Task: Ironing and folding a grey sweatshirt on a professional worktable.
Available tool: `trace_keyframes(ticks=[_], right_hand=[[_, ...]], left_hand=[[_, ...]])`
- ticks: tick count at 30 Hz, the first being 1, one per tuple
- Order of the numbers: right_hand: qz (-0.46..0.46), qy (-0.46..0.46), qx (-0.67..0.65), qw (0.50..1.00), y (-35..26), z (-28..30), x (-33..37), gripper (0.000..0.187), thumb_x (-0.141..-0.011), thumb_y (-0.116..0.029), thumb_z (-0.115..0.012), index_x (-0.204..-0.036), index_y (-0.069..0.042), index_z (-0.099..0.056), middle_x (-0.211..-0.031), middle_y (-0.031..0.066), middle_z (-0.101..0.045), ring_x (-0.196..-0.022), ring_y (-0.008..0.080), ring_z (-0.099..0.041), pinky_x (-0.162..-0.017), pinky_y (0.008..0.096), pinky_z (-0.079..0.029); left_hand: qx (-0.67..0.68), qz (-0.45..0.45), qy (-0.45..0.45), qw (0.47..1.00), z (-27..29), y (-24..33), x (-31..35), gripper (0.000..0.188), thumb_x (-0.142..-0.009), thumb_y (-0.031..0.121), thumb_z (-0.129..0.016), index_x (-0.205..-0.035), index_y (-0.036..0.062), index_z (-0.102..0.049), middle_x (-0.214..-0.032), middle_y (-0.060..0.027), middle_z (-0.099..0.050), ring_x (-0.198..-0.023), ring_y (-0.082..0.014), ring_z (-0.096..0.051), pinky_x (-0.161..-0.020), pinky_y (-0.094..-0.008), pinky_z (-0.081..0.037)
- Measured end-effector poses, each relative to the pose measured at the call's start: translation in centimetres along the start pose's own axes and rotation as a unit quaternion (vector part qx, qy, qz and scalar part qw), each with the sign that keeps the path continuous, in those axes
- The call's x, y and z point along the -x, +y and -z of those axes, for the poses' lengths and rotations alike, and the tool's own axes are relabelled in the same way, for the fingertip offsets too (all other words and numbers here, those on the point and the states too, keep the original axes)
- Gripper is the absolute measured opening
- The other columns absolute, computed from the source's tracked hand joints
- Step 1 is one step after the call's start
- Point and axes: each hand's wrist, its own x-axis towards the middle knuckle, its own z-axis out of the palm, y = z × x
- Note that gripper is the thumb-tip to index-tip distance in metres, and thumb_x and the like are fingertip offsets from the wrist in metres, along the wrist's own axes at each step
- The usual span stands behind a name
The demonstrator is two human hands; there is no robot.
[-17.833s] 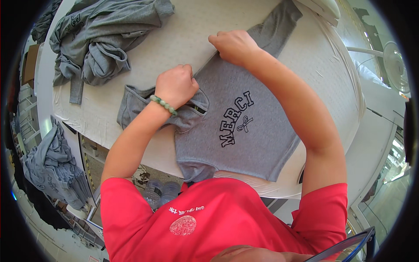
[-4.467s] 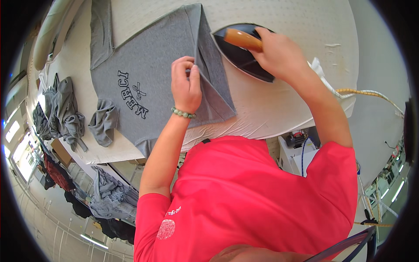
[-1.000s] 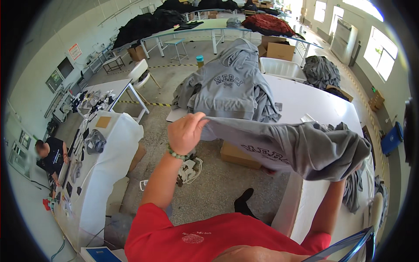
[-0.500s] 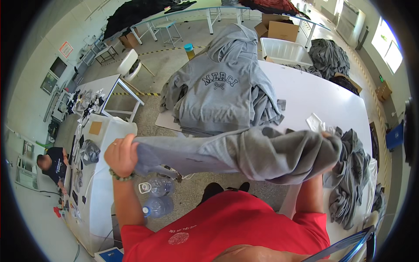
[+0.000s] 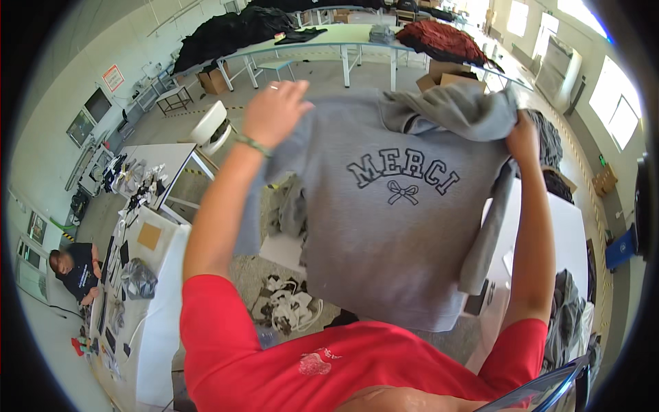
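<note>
A grey hoodie (image 5: 384, 254) hangs spread out in front of me, its chest facing me with arched dark-outlined lettering and a small bow. My right hand (image 5: 523, 141) is closed on it at the shoulder beside the bunched hood (image 5: 453, 113). At the other shoulder my left hand (image 5: 278, 113) has its fingers stretched out and apart, just above the cloth. The loose sleeves hang down at both sides. Behind the hoodie, part of a grey garment pile (image 5: 287, 206) shows on the white table (image 5: 573, 226); the rest is hidden.
More grey garments (image 5: 566, 316) lie at the table's right. White and dark scraps (image 5: 292, 305) are on the floor. A side table at left carries a clear plastic bag (image 5: 139, 278), with a co-worker (image 5: 77, 268) beyond it. Black cloth (image 5: 233, 38) and rust-red cloth (image 5: 446, 44) heap on far tables.
Both hands have risen away from me. The hoodie, stretched sideways and bunched before, now hangs open with its printed chest showing. My left hand has gone from closed on the cloth to spread fingers.
</note>
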Motion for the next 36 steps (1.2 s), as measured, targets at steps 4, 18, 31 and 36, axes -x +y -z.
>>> trace_keyframes(ticks=[4,18,31,36], right_hand=[[0.001,-0.043,0.034,0.998,-3.1,-8.3,8.5,0.057,-0.094,-0.037,-0.075,-0.133,0.001,-0.060,-0.123,0.0226,-0.068,-0.119,0.0371,-0.063,-0.102,0.0437,-0.049],[-0.057,-0.295,0.060,0.952,-14.5,-11.2,35.5,0.074,-0.090,-0.040,-0.072,-0.147,0.001,-0.049,-0.157,0.0243,-0.044,-0.148,0.0414,-0.038,-0.124,0.0571,-0.023],[-0.092,-0.172,-0.009,0.981,-10.8,-8.7,35.1,0.048,-0.094,-0.026,-0.073,-0.136,-0.005,-0.061,-0.145,0.0170,-0.058,-0.136,0.0362,-0.053,-0.116,0.0497,-0.039],[-0.302,-0.115,-0.039,0.946,-6.9,-7.5,35.0,0.039,-0.096,-0.028,-0.071,-0.126,-0.004,-0.068,-0.125,0.0170,-0.069,-0.113,0.0351,-0.067,-0.098,0.0443,-0.051]], left_hand=[[0.246,0.002,0.004,0.969,-9.0,5.4,0.9,0.049,-0.086,0.025,-0.075,-0.128,0.0060,-0.061,-0.119,-0.0150,-0.062,-0.117,-0.0350,-0.058,-0.098,-0.0460,-0.051],[0.340,-0.041,-0.083,0.936,-29.4,20.6,-8.0,0.063,-0.097,0.054,-0.059,-0.144,0.0121,-0.059,-0.156,-0.0191,-0.047,-0.149,-0.0374,-0.038,-0.123,-0.0568,-0.025],[0.429,-0.064,0.000,0.901,-18.5,17.4,-1.7,0.051,-0.093,0.026,-0.074,-0.137,0.0068,-0.061,-0.139,-0.0174,-0.060,-0.128,-0.0393,-0.056,-0.109,-0.0485,-0.044],[0.396,0.267,-0.348,0.806,-11.7,16.3,16.8,0.039,-0.094,0.041,-0.073,-0.105,0.0042,-0.064,-0.099,-0.0139,-0.069,-0.087,-0.0328,-0.067,-0.076,-0.0427,-0.053]])
